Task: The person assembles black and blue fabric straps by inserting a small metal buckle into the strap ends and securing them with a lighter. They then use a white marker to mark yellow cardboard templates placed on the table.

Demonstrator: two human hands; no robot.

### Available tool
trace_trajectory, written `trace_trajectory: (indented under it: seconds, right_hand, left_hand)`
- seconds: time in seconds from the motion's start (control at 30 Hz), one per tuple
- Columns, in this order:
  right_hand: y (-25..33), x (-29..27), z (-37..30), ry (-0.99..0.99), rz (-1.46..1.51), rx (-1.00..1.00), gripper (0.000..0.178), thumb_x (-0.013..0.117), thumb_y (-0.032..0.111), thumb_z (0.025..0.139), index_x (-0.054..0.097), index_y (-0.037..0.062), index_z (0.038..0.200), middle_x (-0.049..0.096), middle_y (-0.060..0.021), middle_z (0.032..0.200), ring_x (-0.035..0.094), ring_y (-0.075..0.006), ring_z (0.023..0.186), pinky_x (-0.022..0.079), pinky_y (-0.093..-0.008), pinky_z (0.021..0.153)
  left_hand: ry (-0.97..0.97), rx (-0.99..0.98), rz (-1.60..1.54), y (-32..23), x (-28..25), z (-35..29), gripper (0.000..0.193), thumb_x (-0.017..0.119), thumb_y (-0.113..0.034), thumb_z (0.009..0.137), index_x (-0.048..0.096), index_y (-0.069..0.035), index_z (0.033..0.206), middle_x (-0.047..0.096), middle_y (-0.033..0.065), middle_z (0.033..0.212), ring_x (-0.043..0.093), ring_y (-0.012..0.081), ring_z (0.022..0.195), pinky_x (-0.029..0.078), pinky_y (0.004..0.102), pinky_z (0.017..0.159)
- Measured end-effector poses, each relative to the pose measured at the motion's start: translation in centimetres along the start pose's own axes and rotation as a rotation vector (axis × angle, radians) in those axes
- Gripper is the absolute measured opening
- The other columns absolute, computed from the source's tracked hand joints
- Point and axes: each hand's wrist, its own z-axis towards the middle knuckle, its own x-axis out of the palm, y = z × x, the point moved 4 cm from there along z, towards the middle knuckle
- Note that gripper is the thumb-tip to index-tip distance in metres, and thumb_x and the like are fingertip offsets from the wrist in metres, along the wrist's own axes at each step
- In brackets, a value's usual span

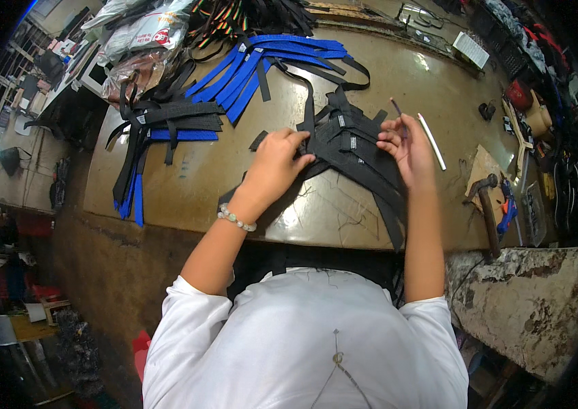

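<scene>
A stack of black webbing straps (364, 146) with small white labels lies crossed and fanned out on the table in front of me. My left hand (278, 163), with a bead bracelet at the wrist, is at the left side of this stack. Its thumb and fingers close on a black strap (310, 112) there. Over the right side of the stack, my right hand (408, 146) holds a thin, dark, pencil-like stick (395, 106) between thumb and fingers, its end pointing up and away. A slim white stick (432, 142) lies just right of that hand.
Bundles of blue straps (248, 68) and black straps (180, 112) lie farther back and left. Plastic-wrapped packages (156, 34) are piled at the far left. At the right are a hammer (486, 211), a blue tool (507, 208) and a board (483, 170). The table's near edge runs before my body.
</scene>
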Motion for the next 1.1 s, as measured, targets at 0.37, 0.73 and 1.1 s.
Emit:
trace_trajectory:
  seconds: [0.37,0.73,1.1]
  right_hand:
    - [1.6,-3.2,0.3,-0.277,0.101,-0.146,0.017,0.052,0.024,0.096,0.053,0.0068,0.093,0.063,-0.0098,0.085,0.061,-0.0175,0.069,0.052,-0.0319,0.063]
    - [1.4,-0.5,-0.6,-0.165,0.104,-0.067,0.017,0.053,0.025,0.096,0.053,0.0083,0.093,0.063,-0.0088,0.086,0.061,-0.0158,0.068,0.052,-0.0301,0.060]
    - [0.6,0.6,-0.7,-0.089,-0.078,-0.035,0.020,0.050,0.027,0.098,0.054,0.0073,0.097,0.063,-0.0067,0.086,0.060,-0.0128,0.072,0.051,-0.0278,0.063]
  left_hand:
    - [-0.580,0.424,0.398,5.1,-13.8,16.7,0.036,0.076,-0.028,0.081,0.070,-0.008,0.109,0.068,0.0126,0.097,0.065,0.0255,0.083,0.051,0.0329,0.075]
    - [-0.289,-0.284,0.101,15.0,-8.4,7.1,0.022,0.069,-0.013,0.082,0.071,0.001,0.098,0.071,0.0180,0.090,0.070,0.0261,0.080,0.054,0.0341,0.076]
    - [-0.268,-0.451,0.366,25.1,-3.3,15.0,0.040,0.071,-0.039,0.080,0.072,-0.004,0.100,0.069,0.0186,0.099,0.065,0.0334,0.095,0.051,0.0416,0.084]
